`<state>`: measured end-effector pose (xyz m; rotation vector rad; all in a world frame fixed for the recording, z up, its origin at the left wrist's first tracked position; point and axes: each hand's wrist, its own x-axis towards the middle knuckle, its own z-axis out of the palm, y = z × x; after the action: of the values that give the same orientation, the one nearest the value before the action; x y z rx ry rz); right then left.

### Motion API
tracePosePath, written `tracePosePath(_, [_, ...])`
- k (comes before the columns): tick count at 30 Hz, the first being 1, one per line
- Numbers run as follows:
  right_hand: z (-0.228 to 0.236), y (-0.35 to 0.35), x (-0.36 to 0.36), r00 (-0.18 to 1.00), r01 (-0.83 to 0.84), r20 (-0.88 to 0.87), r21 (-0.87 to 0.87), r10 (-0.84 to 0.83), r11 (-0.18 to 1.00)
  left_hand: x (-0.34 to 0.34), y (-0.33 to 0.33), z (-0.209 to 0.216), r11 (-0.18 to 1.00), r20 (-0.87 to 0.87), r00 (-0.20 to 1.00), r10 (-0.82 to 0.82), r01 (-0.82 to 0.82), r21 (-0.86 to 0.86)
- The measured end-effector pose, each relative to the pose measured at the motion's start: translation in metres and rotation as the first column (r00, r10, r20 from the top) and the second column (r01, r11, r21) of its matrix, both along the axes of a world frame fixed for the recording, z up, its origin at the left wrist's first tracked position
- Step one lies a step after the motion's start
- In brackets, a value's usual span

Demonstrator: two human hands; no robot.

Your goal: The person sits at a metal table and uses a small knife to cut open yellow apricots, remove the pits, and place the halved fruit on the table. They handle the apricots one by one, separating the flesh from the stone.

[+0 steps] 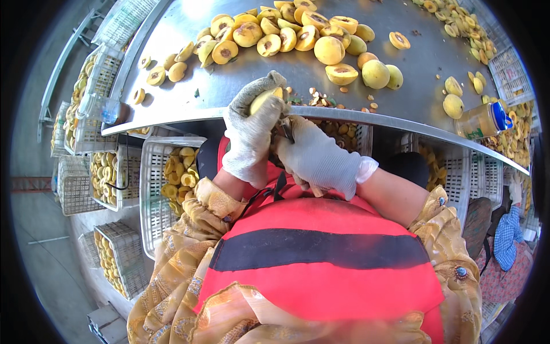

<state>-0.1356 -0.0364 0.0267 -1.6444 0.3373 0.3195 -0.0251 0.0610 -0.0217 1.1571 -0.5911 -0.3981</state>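
Head view shows the left hand in a pale glove, its fingers closed around a yellow fruit, which is held up at the near edge of the surface. Just beside it, the gloved right hand is curled around a dark tool, mostly hidden by the fingers. Beyond the hands, small pieces of pit lie near the same edge. Farther, toward the far edge, is a heap of halved fruits, with some round fruits at its right end. A jar with blue lid lies tilted by the near right corner. Below the near edge, at left, a white crate contains more halves.
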Motion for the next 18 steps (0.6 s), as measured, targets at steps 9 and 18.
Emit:
tracePosePath(9, [0.015, 0.001, -0.003, 0.983, 0.152, -0.12, 0.126, -0.137, 0.98, -0.004, -0.013, 0.011, 0.957, 0.173, 0.984, 0.05, -0.097, 0.274])
tracePosePath(18, [0.027, -0.021, -0.004, 0.97, -0.085, -0.189, 0.317, 0.151, 0.944, 0.015, 0.01, 0.054, 0.811, -0.395, 0.808, -0.437, 0.544, 0.217])
